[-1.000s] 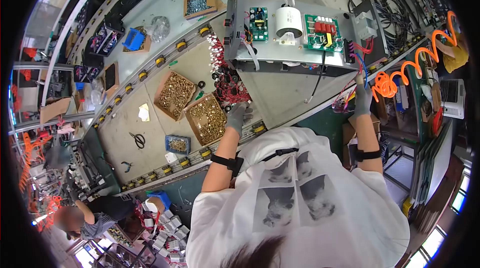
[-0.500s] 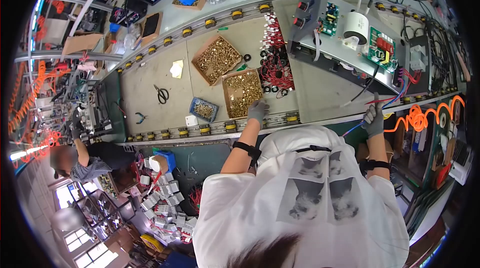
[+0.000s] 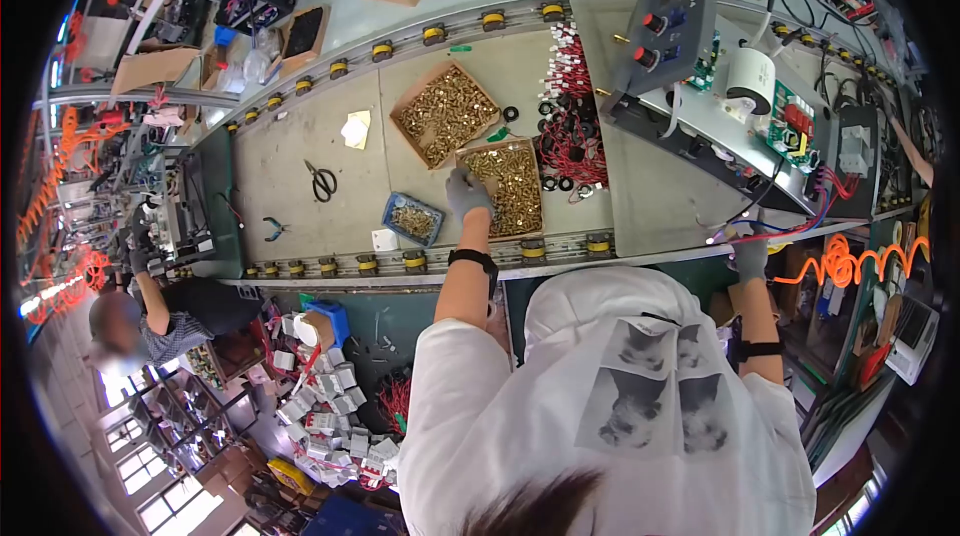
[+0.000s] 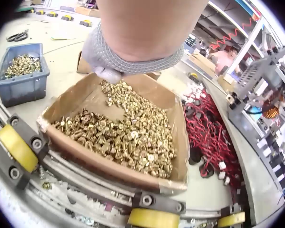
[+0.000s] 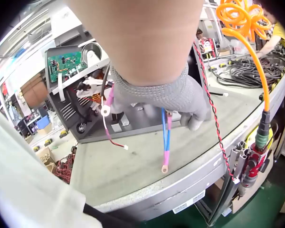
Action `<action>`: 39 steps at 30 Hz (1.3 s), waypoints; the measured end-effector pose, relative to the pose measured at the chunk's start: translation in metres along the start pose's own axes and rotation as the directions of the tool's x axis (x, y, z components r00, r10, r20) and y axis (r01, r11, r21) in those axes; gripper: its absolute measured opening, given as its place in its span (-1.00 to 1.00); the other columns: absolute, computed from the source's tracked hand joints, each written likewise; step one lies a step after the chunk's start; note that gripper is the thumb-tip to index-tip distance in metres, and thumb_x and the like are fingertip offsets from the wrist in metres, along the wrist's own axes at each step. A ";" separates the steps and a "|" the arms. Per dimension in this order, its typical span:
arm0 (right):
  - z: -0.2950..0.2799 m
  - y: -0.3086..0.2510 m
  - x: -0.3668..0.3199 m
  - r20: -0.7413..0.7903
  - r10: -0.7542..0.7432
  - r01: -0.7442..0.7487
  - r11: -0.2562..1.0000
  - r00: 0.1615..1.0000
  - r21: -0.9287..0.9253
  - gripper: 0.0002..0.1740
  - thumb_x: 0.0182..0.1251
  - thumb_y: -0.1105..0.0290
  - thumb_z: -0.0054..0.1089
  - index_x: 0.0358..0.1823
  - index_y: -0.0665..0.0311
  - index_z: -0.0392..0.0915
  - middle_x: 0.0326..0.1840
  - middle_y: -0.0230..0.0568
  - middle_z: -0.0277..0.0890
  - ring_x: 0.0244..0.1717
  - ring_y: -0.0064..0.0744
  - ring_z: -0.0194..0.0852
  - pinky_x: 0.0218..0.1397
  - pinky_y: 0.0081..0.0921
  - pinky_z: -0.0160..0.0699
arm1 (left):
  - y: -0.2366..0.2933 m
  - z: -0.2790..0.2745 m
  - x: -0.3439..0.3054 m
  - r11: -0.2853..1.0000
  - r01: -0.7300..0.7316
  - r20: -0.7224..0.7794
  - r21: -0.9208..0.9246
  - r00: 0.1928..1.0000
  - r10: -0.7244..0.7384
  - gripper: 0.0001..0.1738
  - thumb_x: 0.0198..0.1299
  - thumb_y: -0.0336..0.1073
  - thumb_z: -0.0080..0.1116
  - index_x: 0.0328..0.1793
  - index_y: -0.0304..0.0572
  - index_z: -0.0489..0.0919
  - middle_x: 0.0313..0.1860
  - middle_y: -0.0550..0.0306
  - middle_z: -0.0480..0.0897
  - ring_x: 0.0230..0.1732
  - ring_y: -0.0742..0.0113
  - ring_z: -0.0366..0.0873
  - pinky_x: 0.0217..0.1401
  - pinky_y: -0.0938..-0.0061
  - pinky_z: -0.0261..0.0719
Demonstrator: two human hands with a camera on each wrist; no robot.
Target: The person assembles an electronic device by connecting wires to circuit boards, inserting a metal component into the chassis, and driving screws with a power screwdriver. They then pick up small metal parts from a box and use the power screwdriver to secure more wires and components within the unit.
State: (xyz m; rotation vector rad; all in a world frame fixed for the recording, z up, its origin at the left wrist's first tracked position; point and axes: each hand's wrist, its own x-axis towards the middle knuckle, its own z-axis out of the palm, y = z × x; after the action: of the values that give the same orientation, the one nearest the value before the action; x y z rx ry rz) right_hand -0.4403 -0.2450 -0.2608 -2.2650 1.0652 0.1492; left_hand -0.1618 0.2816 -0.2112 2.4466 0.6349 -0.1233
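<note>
Where screws (image 3: 515, 198) lie, the left hand (image 3: 467, 194) hovers.

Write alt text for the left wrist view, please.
A person's gray-gloved left grip is at the far side of a cardboard box of brass-colored fasteners. A smaller blue bin of metal parts stands left of the box; tangled red wires lie right.

Left arm (image 3: 462, 288) and right arm (image 3: 758, 311) forward, left fingers (image 4: 108, 74) bent.
</note>
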 end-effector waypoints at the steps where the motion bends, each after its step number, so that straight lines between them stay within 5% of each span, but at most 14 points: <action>1: 0.027 0.112 0.038 0.104 -0.113 0.104 0.991 0.988 0.085 -0.12 0.04 0.11 0.37 0.41 -0.10 0.12 0.16 -0.13 0.37 -0.08 -0.11 0.50 -0.09 -0.08 0.51 | -0.001 0.000 0.012 1.000 0.000 0.003 0.005 1.000 0.000 -0.79 0.15 -0.36 0.04 -0.07 -0.15 0.51 -0.14 -0.16 0.51 -0.10 -0.11 0.50 -0.07 0.13 0.44; 2: -0.005 0.072 0.011 0.104 -0.106 0.097 0.992 0.989 0.086 -0.12 0.04 0.11 0.37 0.41 -0.10 0.12 0.16 -0.13 0.37 -0.08 -0.11 0.50 -0.09 -0.08 0.51 | -0.006 0.003 0.026 0.997 -0.060 -0.093 -0.056 0.994 0.055 -0.78 0.15 -0.36 0.02 -0.06 -0.15 0.51 -0.15 -0.16 0.51 -0.12 -0.11 0.50 -0.08 0.12 0.44; 4: -0.040 -0.106 -0.053 -0.056 0.329 -0.293 0.897 0.943 0.330 -0.10 -0.01 0.14 0.43 0.39 -0.04 0.16 0.06 -0.18 0.44 -0.26 -0.31 0.52 -0.27 -0.29 0.60 | -0.006 0.004 0.056 0.986 -0.128 -0.184 -0.111 0.977 0.106 -0.77 0.16 -0.36 0.01 -0.04 -0.14 0.51 -0.15 -0.17 0.51 -0.14 -0.12 0.49 -0.10 0.11 0.43; 8: -0.034 -0.077 -0.060 -0.101 0.159 -0.095 0.880 0.982 0.465 -0.17 0.07 0.34 0.40 0.38 0.09 0.17 -0.23 -0.26 0.39 -0.47 -0.53 0.40 -0.49 -0.56 0.50 | 0.013 -0.007 0.103 0.982 -0.019 -0.033 0.188 0.999 0.025 -0.64 0.11 -0.20 0.18 0.04 -0.08 0.53 -0.07 -0.13 0.56 -0.04 -0.02 0.53 0.02 0.21 0.49; 14: -0.020 -0.048 -0.067 -0.101 0.153 -0.092 0.888 0.983 0.450 -0.29 0.13 0.20 0.33 0.30 0.25 0.30 -0.12 -0.22 0.39 -0.20 -0.51 0.35 -0.14 -0.54 0.40 | 0.028 -0.012 0.141 0.896 0.044 0.364 0.441 0.904 -0.224 -0.46 0.02 -0.09 0.31 0.17 0.05 0.51 0.12 0.03 0.53 0.14 0.15 0.49 0.16 0.37 0.49; 16: -0.002 0.011 -0.051 -0.083 0.142 -0.097 0.912 0.986 0.399 -0.34 0.18 0.18 0.28 0.29 0.26 0.31 0.09 -0.12 0.39 0.01 -0.37 0.39 0.00 -0.43 0.41 | 0.012 -0.007 0.162 0.776 -0.353 0.597 0.522 0.801 -0.038 -0.56 0.00 -0.12 0.31 0.04 0.00 0.59 0.16 0.14 0.52 0.10 0.22 0.53 0.13 0.38 0.52; 17: -0.003 -0.015 -0.057 -0.048 0.234 -0.204 0.916 0.971 0.345 -0.37 0.22 0.13 0.21 0.28 0.25 0.32 0.22 -0.05 0.35 0.16 -0.20 0.37 0.15 -0.37 0.34 | -0.017 0.006 0.181 0.496 -0.689 0.750 0.529 0.653 0.108 -0.69 0.02 -0.21 0.26 -0.07 -0.06 0.62 0.10 0.15 0.56 0.03 0.19 0.57 0.07 0.40 0.53; 18: -0.004 -0.016 -0.058 -0.041 0.234 -0.206 0.916 0.971 0.343 -0.37 0.22 0.13 0.21 0.28 0.25 0.32 0.22 -0.05 0.35 0.16 -0.20 0.37 0.15 -0.37 0.34 | -0.019 0.001 0.179 0.496 -0.686 0.749 0.533 0.655 0.101 -0.69 0.02 -0.21 0.26 -0.07 -0.06 0.62 0.10 0.15 0.56 0.03 0.19 0.57 0.07 0.40 0.53; 20: -0.002 -0.020 -0.059 0.036 0.229 -0.232 0.955 0.973 0.186 -0.36 0.25 0.07 0.16 0.27 0.27 0.33 0.25 -0.03 0.32 0.22 -0.13 0.33 0.21 -0.40 0.30 | -0.025 -0.008 0.171 0.966 -0.111 0.569 0.235 0.821 -0.044 -0.73 0.04 -0.28 0.19 -0.09 -0.08 0.62 0.02 0.07 0.60 -0.01 0.12 0.58 0.03 0.38 0.53; 24: 0.003 -0.031 -0.063 -0.007 0.251 -0.249 0.964 0.968 0.096 -0.38 0.26 0.04 0.14 0.25 0.24 0.35 0.14 0.01 0.42 0.17 -0.09 0.37 0.19 -0.38 0.30 | -0.022 -0.008 0.163 0.954 -0.138 0.505 0.266 0.863 -0.016 -0.76 0.07 -0.35 0.18 -0.10 -0.12 0.56 -0.14 0.05 0.64 -0.16 0.15 0.58 -0.10 0.37 0.51; 28: -0.009 -0.055 -0.071 0.110 0.348 -0.364 0.899 0.931 0.243 -0.36 0.22 0.08 0.19 0.23 0.32 0.35 0.13 0.00 0.45 0.13 -0.19 0.42 0.17 -0.39 0.33 | -0.007 -0.010 0.159 0.926 -0.167 0.524 0.340 0.851 -0.039 -0.54 -0.02 -0.32 0.24 0.09 -0.05 0.52 0.01 -0.06 0.60 0.01 -0.03 0.55 0.04 0.29 0.50; 35: 0.010 0.019 -0.075 -0.016 0.226 -0.221 0.962 0.974 0.158 -0.37 0.15 0.14 0.23 0.21 0.33 0.37 0.03 -0.08 0.49 -0.02 -0.21 0.46 0.09 -0.38 0.39 | -0.006 -0.010 0.168 0.901 -0.138 0.613 0.412 0.774 -0.162 -0.68 0.09 -0.32 0.22 0.01 -0.12 0.55 -0.10 0.09 0.63 -0.12 0.20 0.57 -0.07 0.39 0.52; 37: 0.011 0.016 -0.081 0.023 0.256 -0.257 0.962 0.966 0.088 -0.36 0.14 0.14 0.23 0.21 0.32 0.37 0.08 -0.06 0.47 0.03 -0.19 0.46 0.11 -0.38 0.38 | -0.010 -0.010 0.171 0.817 -0.339 0.674 0.466 0.734 -0.079 -0.71 0.11 -0.33 0.18 -0.01 -0.14 0.57 -0.13 0.10 0.64 -0.18 0.18 0.58 -0.11 0.37 0.52; 39: 0.015 0.015 -0.086 0.052 0.278 -0.281 0.958 0.959 0.063 -0.35 0.14 0.13 0.23 0.22 0.31 0.37 0.12 -0.04 0.45 0.08 -0.18 0.44 0.14 -0.38 0.37 | -0.023 -0.007 0.164 0.903 -0.223 0.554 0.368 0.832 -0.020 -0.71 0.10 -0.31 0.16 -0.01 -0.09 0.58 -0.12 0.01 0.64 -0.13 0.12 0.59 -0.08 0.37 0.53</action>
State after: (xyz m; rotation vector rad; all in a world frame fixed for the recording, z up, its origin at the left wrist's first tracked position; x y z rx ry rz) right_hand -0.5060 -0.1873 -0.2498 -2.0309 1.3431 0.2718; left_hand -0.0279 0.3693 -0.2555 2.6490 0.2223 -0.9763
